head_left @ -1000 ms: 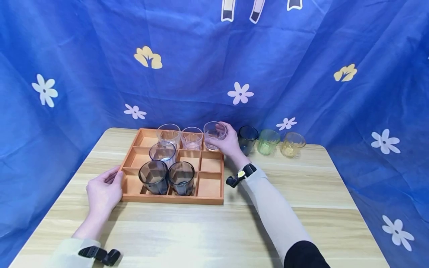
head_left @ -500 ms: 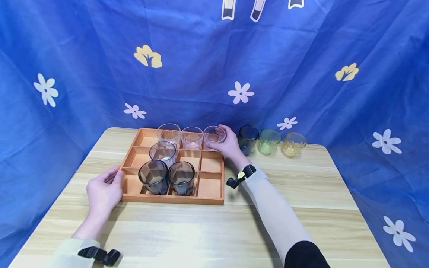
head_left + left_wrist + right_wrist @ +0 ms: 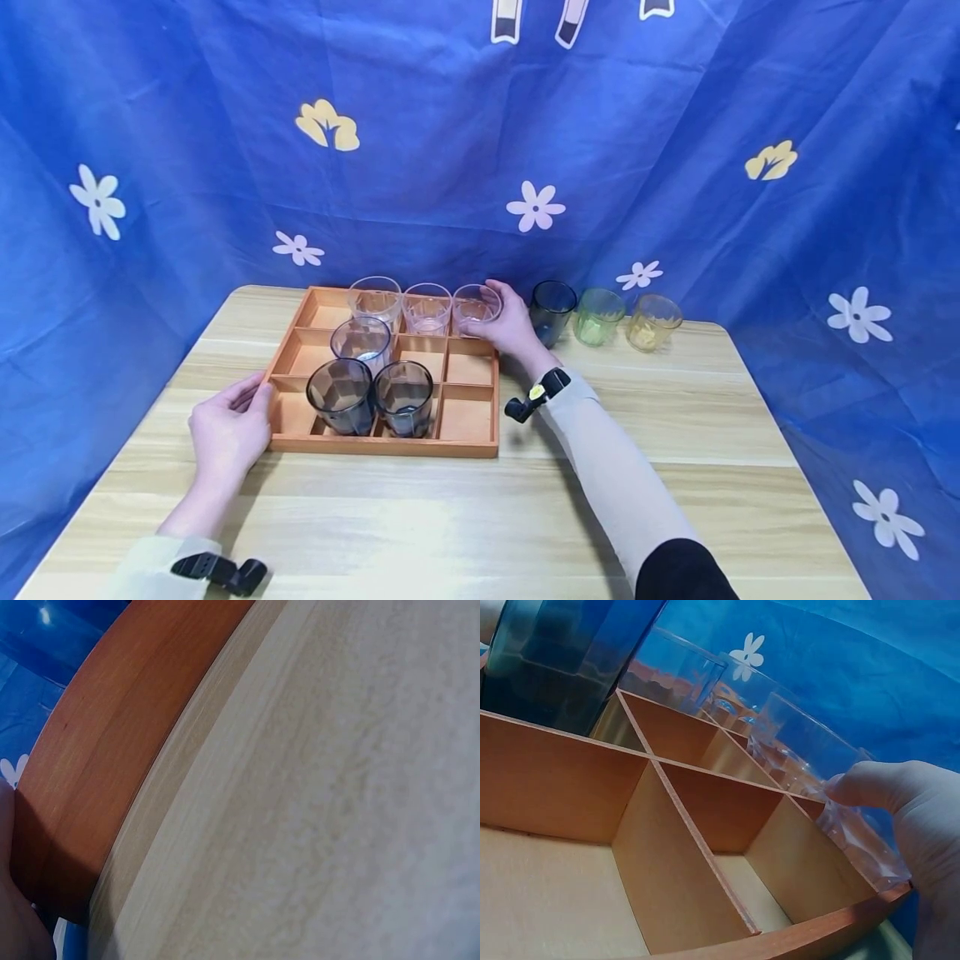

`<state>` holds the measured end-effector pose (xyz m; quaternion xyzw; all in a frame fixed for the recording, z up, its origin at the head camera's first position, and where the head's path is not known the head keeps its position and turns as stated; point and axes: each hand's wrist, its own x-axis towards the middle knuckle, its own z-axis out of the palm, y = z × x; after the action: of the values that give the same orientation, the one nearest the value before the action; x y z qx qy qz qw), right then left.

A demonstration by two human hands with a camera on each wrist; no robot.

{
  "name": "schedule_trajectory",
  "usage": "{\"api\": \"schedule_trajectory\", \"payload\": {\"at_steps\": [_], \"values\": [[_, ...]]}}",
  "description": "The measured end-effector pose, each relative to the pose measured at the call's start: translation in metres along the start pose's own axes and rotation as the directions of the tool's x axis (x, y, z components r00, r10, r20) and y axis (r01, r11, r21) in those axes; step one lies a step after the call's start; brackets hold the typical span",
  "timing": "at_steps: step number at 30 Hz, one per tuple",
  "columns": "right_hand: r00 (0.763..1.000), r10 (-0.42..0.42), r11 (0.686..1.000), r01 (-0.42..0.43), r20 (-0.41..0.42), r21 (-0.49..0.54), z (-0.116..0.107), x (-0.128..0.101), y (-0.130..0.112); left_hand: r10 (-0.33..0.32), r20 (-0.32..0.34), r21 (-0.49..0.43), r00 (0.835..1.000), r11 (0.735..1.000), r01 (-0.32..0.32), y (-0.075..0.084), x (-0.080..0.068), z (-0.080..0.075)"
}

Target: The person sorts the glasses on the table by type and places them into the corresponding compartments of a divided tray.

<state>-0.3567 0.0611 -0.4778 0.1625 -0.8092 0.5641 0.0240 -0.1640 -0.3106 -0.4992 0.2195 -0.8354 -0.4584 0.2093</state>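
Observation:
A wooden compartment tray point(image 3: 471, 450) lies on the light wooden table point(image 3: 465, 525). My right hand point(image 3: 495, 312) grips a clear glass point(image 3: 471, 307) standing in the tray's back right compartment; in the right wrist view a finger point(image 3: 885, 787) lies against that glass point(image 3: 810, 761). Two more clear glasses point(image 3: 427, 310) stand beside it in the back row, and another point(image 3: 362, 342) in the middle row. Two dark glasses point(image 3: 341, 396) fill front compartments. My left hand point(image 3: 240, 408) rests against the tray's front left corner, whose outer wall point(image 3: 112, 750) fills the left wrist view.
On the table right of the tray stand a dark blue glass point(image 3: 552, 310), a green glass point(image 3: 599, 315) and a yellow glass point(image 3: 654, 321) in a row. Blue flowered cloth point(image 3: 675, 167) hangs close behind and beside the table.
My right hand has lowered the clear glass from just above the tray into the back right compartment. The left hand has not moved.

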Motion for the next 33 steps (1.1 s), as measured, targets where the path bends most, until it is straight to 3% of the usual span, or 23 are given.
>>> {"api": "schedule_trajectory", "payload": {"at_steps": [17, 24, 33], "values": [[1.000, -0.013, 0.998, 0.011, 0.023, 0.069, -0.021, -0.011, -0.015, -0.012, 0.011, 0.028, 1.000, 1.000, 0.012, 0.005, 0.000, -0.002], [0.998, -0.065, 0.996, 0.064, 0.020, 0.058, -0.028, -0.018, -0.027, -0.013, 0.015, 0.042, 1.000, 0.999, 0.012, 0.005, 0.000, -0.003], [0.987, -0.159, 0.973, 0.160, -0.022, 0.167, -0.049, -0.027, -0.044, 0.011, 0.007, 0.028, 1.000, 1.000, -0.012, 0.002, 0.001, -0.002]]}}
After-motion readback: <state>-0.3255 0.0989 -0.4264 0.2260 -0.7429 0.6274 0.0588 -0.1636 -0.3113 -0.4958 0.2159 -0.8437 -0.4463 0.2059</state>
